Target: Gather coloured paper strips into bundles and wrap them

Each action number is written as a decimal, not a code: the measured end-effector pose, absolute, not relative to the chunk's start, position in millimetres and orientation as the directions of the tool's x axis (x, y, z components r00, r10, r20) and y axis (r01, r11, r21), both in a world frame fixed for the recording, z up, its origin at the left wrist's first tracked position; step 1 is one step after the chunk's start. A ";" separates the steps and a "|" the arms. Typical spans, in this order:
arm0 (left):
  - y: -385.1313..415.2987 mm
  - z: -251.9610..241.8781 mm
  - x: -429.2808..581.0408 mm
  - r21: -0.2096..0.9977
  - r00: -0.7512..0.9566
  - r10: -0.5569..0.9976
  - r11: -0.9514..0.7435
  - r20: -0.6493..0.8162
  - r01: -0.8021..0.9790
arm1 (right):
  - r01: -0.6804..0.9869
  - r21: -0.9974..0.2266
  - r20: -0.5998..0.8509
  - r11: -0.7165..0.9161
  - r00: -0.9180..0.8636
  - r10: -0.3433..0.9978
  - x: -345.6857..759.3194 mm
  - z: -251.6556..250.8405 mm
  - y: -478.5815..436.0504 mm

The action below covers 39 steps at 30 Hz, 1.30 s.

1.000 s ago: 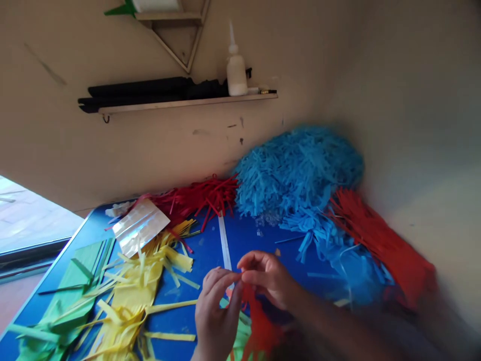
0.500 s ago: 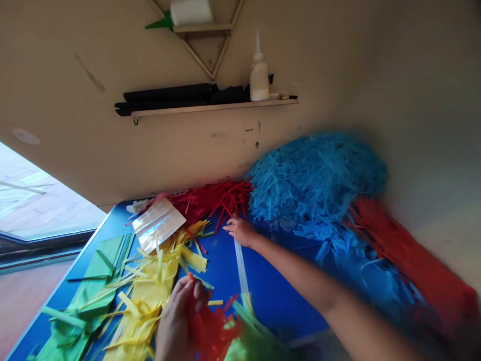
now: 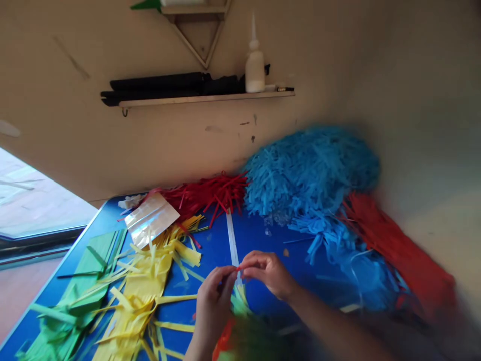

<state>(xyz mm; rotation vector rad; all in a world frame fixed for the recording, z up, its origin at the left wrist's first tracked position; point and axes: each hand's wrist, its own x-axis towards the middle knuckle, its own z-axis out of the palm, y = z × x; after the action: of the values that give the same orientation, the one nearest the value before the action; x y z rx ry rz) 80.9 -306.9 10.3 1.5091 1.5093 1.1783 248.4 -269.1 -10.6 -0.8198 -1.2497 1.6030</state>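
Note:
Near the bottom centre, my left hand [image 3: 217,296] pinches the tip of a red paper strip bundle [image 3: 224,337], which hangs below it. My right hand [image 3: 267,273] meets it fingertip to fingertip, its thumb and forefinger closed on the same small red tip [image 3: 239,268]. Under the hands a narrow white strip [image 3: 232,238] runs up the blue table [image 3: 263,245]. Light green fringe [image 3: 239,302] lies at the strip's lower end, and a blurred green mass shows below the hands.
Yellow strips [image 3: 145,276] and green strips [image 3: 88,273] lie left, beside a shiny clear packet [image 3: 152,220]. Dark red strips [image 3: 210,194] and a large blue pile [image 3: 311,168] line the back; a red bundle [image 3: 402,245] lies right. A wall shelf [image 3: 210,98] holds a white bottle [image 3: 255,70].
My right hand has come back from the white strip's far end to my left hand and closed on the red tip. My left hand has moved right. The view has shifted slightly.

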 end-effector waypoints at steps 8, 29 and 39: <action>-307.2 17.7 105.0 0.783 0.138 0.966 -0.257 0.217 0.566 | -0.295 -0.947 -0.057 -0.128 -0.240 0.969 277.2 -13.6 -289.4; -312.3 26.6 121.7 0.561 0.313 0.900 -0.435 0.303 0.705 | 0.166 -0.942 0.206 0.291 -0.396 0.895 302.7 4.2 -294.8; -312.3 23.5 121.9 0.515 0.329 0.900 -0.434 0.287 0.739 | 0.197 -0.934 0.187 0.297 -0.438 0.879 302.8 2.4 -297.9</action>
<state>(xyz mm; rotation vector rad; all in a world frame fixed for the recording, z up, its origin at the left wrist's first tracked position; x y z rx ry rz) 121.9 -312.3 23.5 2.3070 1.4708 0.7856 302.8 -297.9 2.4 -0.9664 -1.8293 1.1725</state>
